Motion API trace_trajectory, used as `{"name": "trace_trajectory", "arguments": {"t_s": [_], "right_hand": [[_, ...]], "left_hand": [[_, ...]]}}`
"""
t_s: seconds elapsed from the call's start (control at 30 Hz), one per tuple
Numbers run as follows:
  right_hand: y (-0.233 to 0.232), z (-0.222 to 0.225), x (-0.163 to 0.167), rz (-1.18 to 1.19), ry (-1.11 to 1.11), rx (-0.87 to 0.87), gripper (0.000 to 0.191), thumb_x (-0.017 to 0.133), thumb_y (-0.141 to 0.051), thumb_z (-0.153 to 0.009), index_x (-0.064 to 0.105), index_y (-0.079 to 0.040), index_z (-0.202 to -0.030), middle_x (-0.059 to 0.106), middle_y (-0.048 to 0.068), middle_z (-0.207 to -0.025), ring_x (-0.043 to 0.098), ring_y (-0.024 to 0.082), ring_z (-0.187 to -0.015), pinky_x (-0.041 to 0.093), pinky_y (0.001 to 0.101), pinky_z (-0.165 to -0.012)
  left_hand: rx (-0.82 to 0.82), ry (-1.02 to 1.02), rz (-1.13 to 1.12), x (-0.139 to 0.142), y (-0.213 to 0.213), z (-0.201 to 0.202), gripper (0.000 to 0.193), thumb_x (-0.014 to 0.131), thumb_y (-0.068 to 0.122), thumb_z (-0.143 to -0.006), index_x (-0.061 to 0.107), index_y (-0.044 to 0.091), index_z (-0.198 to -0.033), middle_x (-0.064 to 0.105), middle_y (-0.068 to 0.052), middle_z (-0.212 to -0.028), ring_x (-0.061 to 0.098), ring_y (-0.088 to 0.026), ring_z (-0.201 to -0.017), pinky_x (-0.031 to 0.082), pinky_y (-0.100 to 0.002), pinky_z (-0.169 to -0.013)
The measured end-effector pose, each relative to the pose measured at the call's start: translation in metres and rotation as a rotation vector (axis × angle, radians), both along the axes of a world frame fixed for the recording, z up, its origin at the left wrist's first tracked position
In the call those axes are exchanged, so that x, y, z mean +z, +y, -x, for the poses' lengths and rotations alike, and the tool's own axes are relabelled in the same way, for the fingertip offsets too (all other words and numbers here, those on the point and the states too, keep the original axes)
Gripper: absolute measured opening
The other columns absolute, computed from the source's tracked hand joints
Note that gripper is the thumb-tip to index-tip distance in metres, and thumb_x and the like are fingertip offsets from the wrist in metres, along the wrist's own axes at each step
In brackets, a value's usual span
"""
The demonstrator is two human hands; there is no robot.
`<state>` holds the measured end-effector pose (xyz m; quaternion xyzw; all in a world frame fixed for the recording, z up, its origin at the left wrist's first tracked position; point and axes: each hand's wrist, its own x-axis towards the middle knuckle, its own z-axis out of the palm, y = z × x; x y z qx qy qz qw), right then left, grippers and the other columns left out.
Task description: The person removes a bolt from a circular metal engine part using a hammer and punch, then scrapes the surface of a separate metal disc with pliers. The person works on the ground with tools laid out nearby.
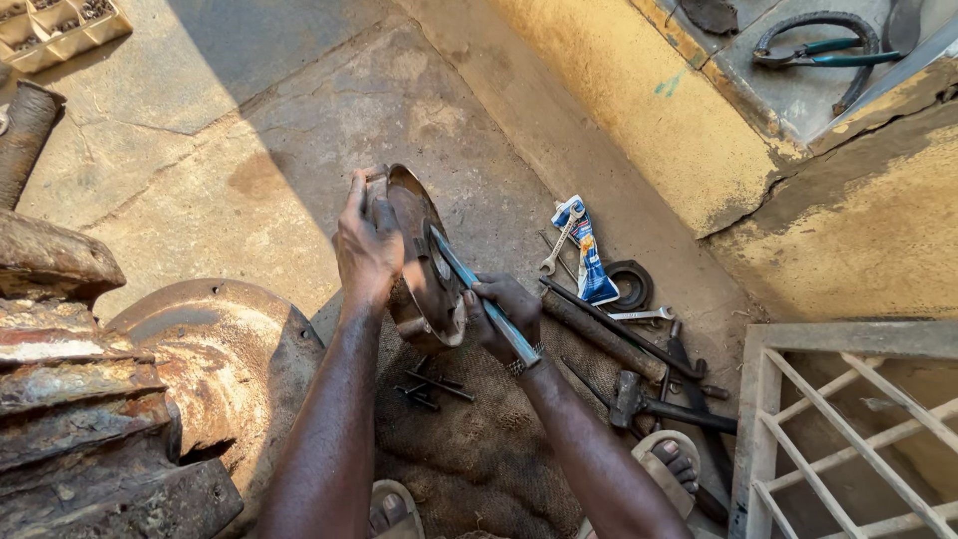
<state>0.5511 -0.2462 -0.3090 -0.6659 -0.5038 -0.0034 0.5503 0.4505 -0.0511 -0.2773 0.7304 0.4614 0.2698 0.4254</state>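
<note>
Your left hand is clamping the upper rim of a round metal plate, dished, dull brown and rust-stained, holding it tilted on edge above the ground. Your right hand is closed around a long blue-grey tool, flat and narrow like a file, its far end lying against the plate's face. Both forearms are reaching forward, wrists bent toward each other. Directly beneath the grip, coarse burlap sacking is covering the ground with a few dark bolts lying on it. Right of your right hand are lying a hammer, a steel spanner and a black rubber ring. Left of your left arm a heavy, flaking rusty machine casing is sitting on cracked concrete; a yellow plastered wall is rising beyond.
</note>
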Motion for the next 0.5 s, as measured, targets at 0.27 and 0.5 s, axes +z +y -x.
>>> {"name": "trace_trajectory", "arguments": {"t_s": [0.27, 0.5], "right_hand": [[0.001, -0.009, -0.003, -0.035, 0.044, 0.000, 0.011, 0.070, -0.011, -0.096, 0.067, 0.000, -0.095, 0.073, 0.015, -0.093, 0.074, 0.018, -0.080, 0.060, 0.0320, -0.067], [-0.001, -0.016, -0.004, 0.031, 0.129, -0.036, 0.007, 0.073, -0.010, -0.095, 0.069, -0.004, -0.094, 0.074, 0.010, -0.085, 0.074, 0.018, -0.074, 0.060, 0.0294, -0.066]], "left_hand": [[0.047, 0.054, 0.078, -0.017, 0.008, -0.015, 0.089, 0.036, 0.062, -0.101, 0.029, -0.001, -0.164, 0.063, -0.034, -0.135, 0.074, -0.038, -0.087, 0.060, -0.040, -0.058], [-0.008, 0.014, -0.501, -0.017, 0.006, -0.015, 0.072, 0.045, 0.049, -0.117, 0.030, -0.008, -0.157, 0.061, -0.035, -0.138, 0.069, -0.036, -0.113, 0.063, -0.035, -0.081]]}}
